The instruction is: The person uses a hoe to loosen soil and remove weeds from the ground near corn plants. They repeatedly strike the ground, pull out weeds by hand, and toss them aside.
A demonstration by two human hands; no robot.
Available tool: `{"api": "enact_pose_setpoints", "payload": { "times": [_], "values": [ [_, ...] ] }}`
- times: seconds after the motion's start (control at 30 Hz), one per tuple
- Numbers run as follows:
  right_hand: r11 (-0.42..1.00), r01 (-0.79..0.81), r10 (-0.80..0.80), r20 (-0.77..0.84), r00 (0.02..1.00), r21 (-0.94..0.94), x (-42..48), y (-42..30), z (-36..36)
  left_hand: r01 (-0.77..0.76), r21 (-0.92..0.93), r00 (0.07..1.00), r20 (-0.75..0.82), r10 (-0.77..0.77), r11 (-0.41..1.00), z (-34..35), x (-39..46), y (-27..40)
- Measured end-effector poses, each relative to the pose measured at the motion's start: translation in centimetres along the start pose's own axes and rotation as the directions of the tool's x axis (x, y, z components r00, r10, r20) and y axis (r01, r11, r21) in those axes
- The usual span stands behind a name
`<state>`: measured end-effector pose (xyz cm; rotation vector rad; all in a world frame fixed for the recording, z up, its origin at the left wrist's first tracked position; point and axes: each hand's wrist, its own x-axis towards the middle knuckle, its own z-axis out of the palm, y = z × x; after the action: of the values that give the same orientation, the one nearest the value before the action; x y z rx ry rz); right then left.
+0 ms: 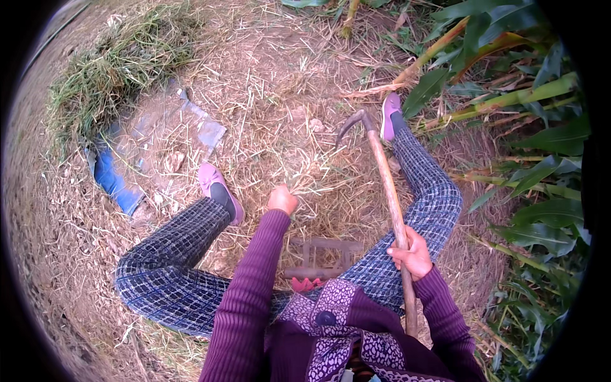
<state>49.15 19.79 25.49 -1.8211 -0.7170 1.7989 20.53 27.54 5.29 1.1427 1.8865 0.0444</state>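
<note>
My right hand (413, 254) grips the lower part of the wooden handle of a long-handled sickle (387, 176). Its curved metal blade (351, 122) is at the far end, bending left and down above the straw-strewn ground. In front of my body, my left hand (282, 199) is closed on a small tuft of dry grass (310, 184), whose stalks stick out to the right. Loose straw (329, 210) lies around and under this hand, so where the held stalks end is hard to tell.
Beneath me is a low wooden frame stool (319, 273). A heap of cut green grass (119, 67) lies at the upper left, near a blue sheet scrap (112, 179) and a grey scrap (207, 129). Maize plants (534, 191) line the right side, beside my foot (391, 117).
</note>
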Motion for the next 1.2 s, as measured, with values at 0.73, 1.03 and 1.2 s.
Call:
{"api": "enact_pose_setpoints", "payload": {
  "times": [0.73,1.03,1.2],
  "values": [
    [1.000,-0.026,0.028,0.271,0.962,-0.012,13.2,-2.8,10.9,0.181,-0.122,0.977,-0.095,-0.193,0.976,-1.2,-1.1,-0.9],
    [0.925,-0.365,0.381,0.289,0.878,-0.108,-0.6,0.5,2.2,0.184,-0.274,0.949,-0.200,-0.243,0.944,-1.9,-0.4,-1.5],
    [0.920,-0.379,0.391,0.263,0.882,-0.096,-3.8,0.6,1.4,0.176,-0.065,0.980,-0.087,-0.182,0.982,-0.4,0.3,-3.0]
  ]
}}
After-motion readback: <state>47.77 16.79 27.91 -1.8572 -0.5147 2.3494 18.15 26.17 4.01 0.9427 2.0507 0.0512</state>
